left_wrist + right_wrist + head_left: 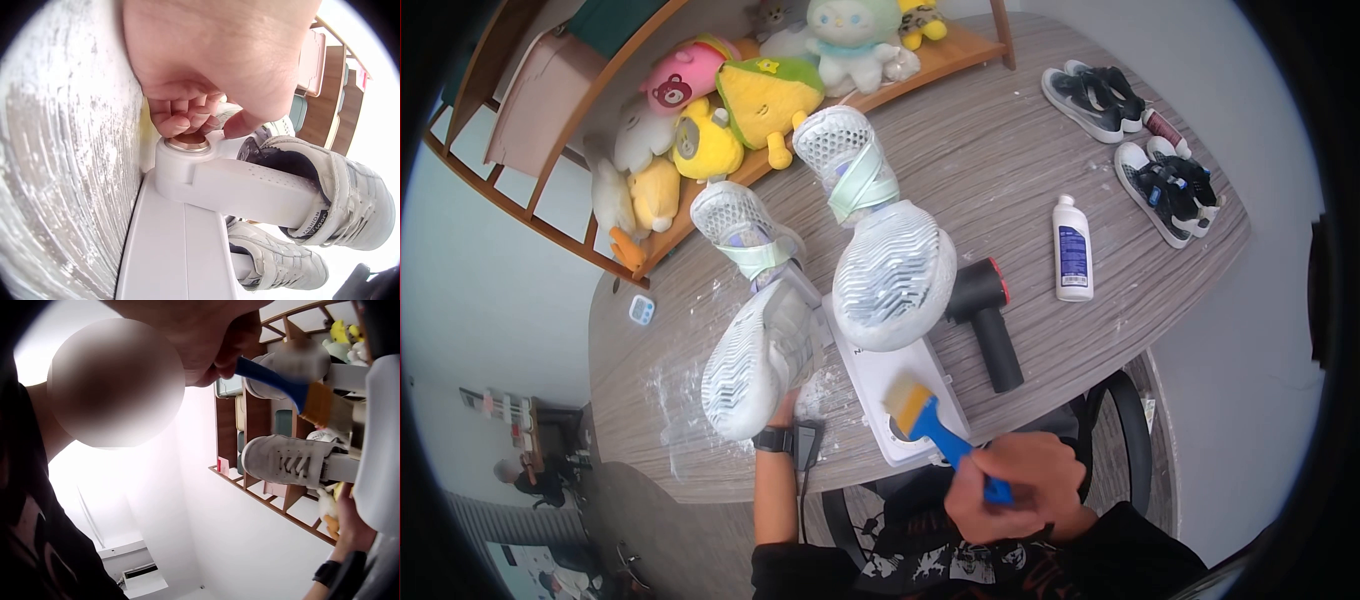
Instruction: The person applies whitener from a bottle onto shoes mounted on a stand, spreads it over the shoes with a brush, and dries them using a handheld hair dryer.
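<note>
White shoes hang on the arms of a white stand [875, 385]; a near pair, left shoe [745, 365] and right shoe [895, 275], shows patterned soles. My right hand [1025, 487] grips the blue handle of a brush [940, 435], its pale bristles over the stand's base. In the right wrist view the brush [275, 381] points toward the stand. Mostly hidden behind the left shoe in the head view, my left hand [219, 56] curls its fingers over a copper-rimmed knob [189, 145] on the stand, thumb alongside.
A black blower [995, 345] lies right of the stand, with a white bottle [1073, 250] beyond. Dark shoes [1095, 100] stand at the far right. Plush toys [770, 95] fill a wooden shelf behind. A small timer [641, 310] is at left; white residue marks the table [690, 400].
</note>
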`<state>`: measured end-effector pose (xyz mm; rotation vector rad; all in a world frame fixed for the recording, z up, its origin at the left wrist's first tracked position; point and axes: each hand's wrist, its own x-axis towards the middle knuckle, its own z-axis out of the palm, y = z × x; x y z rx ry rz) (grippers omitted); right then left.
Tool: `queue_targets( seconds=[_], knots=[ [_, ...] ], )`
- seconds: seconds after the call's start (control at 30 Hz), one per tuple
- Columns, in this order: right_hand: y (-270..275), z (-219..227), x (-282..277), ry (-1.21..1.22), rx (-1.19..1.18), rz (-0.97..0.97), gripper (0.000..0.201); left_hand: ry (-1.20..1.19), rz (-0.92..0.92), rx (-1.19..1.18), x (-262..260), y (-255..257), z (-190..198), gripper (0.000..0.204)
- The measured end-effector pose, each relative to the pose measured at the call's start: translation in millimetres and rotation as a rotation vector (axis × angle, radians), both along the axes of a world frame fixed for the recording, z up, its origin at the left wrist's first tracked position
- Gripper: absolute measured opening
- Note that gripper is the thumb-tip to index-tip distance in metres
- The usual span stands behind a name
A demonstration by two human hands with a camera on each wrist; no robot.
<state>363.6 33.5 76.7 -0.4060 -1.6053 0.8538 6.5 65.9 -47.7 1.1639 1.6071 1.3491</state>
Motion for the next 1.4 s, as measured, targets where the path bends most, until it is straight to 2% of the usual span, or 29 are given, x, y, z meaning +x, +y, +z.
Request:
queue_targets(
  seconds=[0.03,0.1,0.2,0.73,0.8,0.9,1.03,1.1,1.17,1.23,1.3,1.37,1.4],
  knots=[
    [-1.7,-1.7,-9.0,0.037,-0.03,-0.141,0.032,-0.002,0.001,0.0,0.0,-0.4,-0.4,0.032],
    [-2.0,-0.3,-13.2,-0.022,-0.075,-0.093,0.029,-0.005,0.002,0.0,-0.1,-1.2,-1.0,0.032],
    [-9.3,-12.2,-21.1,0.063,-0.189,0.015,0.031,-0.01,0.007,0.0,-1.1,-3.8,-2.2,0.032],
    [-35.9,-15.4,-33.6,-0.014,-0.187,0.015,0.03,-0.07,0.103,0.075,3.1,-34.2,-5.6,0.031],
    [-44.7,-9.3,-38.2,0.143,-0.21,0.045,0.03,-0.09,0.119,0.107,8.0,-38.8,-4.8,0.031],
    [-54.7,0.9,-34.2,0.188,-0.186,0.11,0.029,-0.123,0.148,0.162,15.7,-45.6,-4.2,0.031],
    [-59.7,13.4,-36.2,0.183,-0.063,0.104,0.025,-0.162,0.183,0.244,23.9,-52.9,0.9,0.031],
    [-66.2,11.1,-35.4,0.13,0.016,-0.029,0.029,-0.18,0.202,0.291,25.3,-54.1,5.7,0.031],
    [-71.7,11.2,-31.3,0.091,0.041,-0.032,0.031,-0.203,0.228,0.334,27.0,-55.9,8.9,0.031],
    [-77.0,2.1,-33.2,0.412,0.079,0.002,0.022,-0.228,0.26,0.376,27.0,-57.9,10.8,0.031],
    [-71.9,-2.6,-15.7,0.328,0.173,0.041,0.025,-0.25,0.302,0.405,24.3,-56.4,13.9,0.031],
    [-66.2,-1.1,-7.5,0.096,0.356,0.194,0.027,-0.332,0.224,0.31,24.3,-58.5,20.1,0.029],
    [-57.3,3.0,-3.4,-0.012,0.367,0.347,0.033,-0.338,0.226,0.352,29.3,-58.2,26.6,0.027]
  ],
)
